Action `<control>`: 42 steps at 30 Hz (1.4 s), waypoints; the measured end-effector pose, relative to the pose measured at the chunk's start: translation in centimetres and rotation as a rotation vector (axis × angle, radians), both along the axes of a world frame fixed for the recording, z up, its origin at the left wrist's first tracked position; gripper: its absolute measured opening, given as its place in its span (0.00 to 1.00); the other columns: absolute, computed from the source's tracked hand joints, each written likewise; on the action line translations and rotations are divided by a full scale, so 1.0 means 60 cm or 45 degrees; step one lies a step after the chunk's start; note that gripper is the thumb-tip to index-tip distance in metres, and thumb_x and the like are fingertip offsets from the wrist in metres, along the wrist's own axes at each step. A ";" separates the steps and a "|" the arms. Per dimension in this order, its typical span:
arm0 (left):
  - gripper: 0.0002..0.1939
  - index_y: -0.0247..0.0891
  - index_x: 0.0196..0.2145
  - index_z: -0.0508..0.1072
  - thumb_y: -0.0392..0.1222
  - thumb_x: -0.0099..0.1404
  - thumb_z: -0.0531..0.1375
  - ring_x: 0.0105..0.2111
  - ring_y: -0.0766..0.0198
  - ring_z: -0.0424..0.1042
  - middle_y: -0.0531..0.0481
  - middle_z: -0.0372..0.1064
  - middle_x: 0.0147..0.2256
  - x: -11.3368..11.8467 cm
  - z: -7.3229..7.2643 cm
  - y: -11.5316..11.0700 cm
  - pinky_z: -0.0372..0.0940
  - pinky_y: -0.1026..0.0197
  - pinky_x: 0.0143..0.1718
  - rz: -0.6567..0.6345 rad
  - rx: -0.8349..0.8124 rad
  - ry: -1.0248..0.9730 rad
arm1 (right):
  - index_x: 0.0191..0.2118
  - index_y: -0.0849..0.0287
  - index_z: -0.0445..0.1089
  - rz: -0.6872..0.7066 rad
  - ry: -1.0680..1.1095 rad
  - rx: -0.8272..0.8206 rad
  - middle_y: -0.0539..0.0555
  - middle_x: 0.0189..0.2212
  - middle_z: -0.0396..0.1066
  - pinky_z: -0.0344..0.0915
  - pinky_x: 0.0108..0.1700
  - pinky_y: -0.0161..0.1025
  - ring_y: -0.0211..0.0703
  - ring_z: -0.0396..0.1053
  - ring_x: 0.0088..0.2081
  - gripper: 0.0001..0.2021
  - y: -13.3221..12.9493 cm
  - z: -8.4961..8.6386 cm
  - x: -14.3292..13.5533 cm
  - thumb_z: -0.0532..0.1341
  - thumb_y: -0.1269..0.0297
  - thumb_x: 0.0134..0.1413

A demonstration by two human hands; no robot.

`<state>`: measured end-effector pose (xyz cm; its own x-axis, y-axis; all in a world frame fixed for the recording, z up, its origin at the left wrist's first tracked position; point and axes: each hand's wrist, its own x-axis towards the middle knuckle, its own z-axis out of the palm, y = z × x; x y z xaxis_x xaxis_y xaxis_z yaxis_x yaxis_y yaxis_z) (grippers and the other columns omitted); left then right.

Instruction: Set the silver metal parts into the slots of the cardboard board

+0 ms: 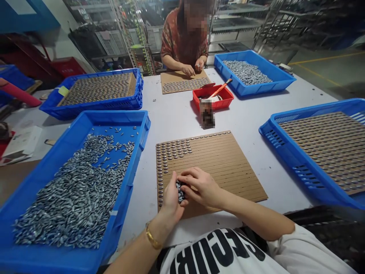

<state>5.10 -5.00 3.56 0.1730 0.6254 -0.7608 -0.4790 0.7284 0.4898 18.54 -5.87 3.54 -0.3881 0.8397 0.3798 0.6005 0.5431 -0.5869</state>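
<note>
In my left hand (171,198) lies a small heap of shiny grey metal pieces (180,191), oval and pointed, with the fingers curled round them. My right hand (201,186) reaches over the heap, its fingertips bent in among the pieces; whether it pinches one is hidden. Both hands are above the front left of a slotted cardboard sheet (222,171). Similar pieces stand in rows along the sheet's far and left edges, with a denser block (173,149) at its far left corner.
Left stands a blue tray (142,129) of loose metal pieces. Filled cardboard sheets lie in blue crates at far left (108,106) and right (273,146). Across the table a co-worker (182,42) handles another sheet (171,78), beside a red box (228,99) and another blue tray (256,88).
</note>
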 end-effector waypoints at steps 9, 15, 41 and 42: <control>0.16 0.37 0.27 0.64 0.52 0.58 0.63 0.12 0.73 0.55 0.59 0.55 0.16 0.050 -0.041 -0.005 0.41 0.70 0.10 -0.049 -0.032 -0.228 | 0.40 0.56 0.67 0.009 0.059 -0.027 0.55 0.38 0.72 0.68 0.44 0.42 0.43 0.67 0.42 0.06 -0.010 -0.023 0.043 0.56 0.72 0.58; 0.15 0.36 0.29 0.65 0.48 0.55 0.65 0.14 0.74 0.55 0.60 0.56 0.18 0.057 -0.045 0.005 0.42 0.70 0.11 0.003 0.004 -0.229 | 0.40 0.57 0.67 -0.024 -0.044 0.112 0.56 0.39 0.73 0.66 0.49 0.46 0.44 0.68 0.47 0.07 -0.005 -0.038 0.043 0.54 0.72 0.60; 0.13 0.36 0.33 0.68 0.47 0.58 0.63 0.18 0.75 0.59 0.53 0.63 0.26 0.011 -0.067 0.025 0.42 0.73 0.12 -0.227 0.142 -0.248 | 0.43 0.56 0.67 -0.075 0.187 -0.193 0.53 0.33 0.70 0.66 0.38 0.38 0.39 0.67 0.35 0.08 0.030 -0.046 0.058 0.53 0.72 0.62; 0.13 0.36 0.33 0.67 0.47 0.58 0.63 0.18 0.75 0.59 0.54 0.63 0.27 0.011 -0.066 0.025 0.42 0.73 0.12 -0.237 0.141 -0.254 | 0.42 0.55 0.67 -0.056 0.213 -0.189 0.54 0.34 0.71 0.66 0.39 0.38 0.39 0.68 0.36 0.08 0.030 -0.046 0.059 0.53 0.72 0.62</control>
<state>5.75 -3.53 -0.43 0.4319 0.6462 -0.6292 -0.4369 0.7602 0.4809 22.09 -4.07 0.76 -0.2919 0.9060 0.3065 0.5092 0.4185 -0.7520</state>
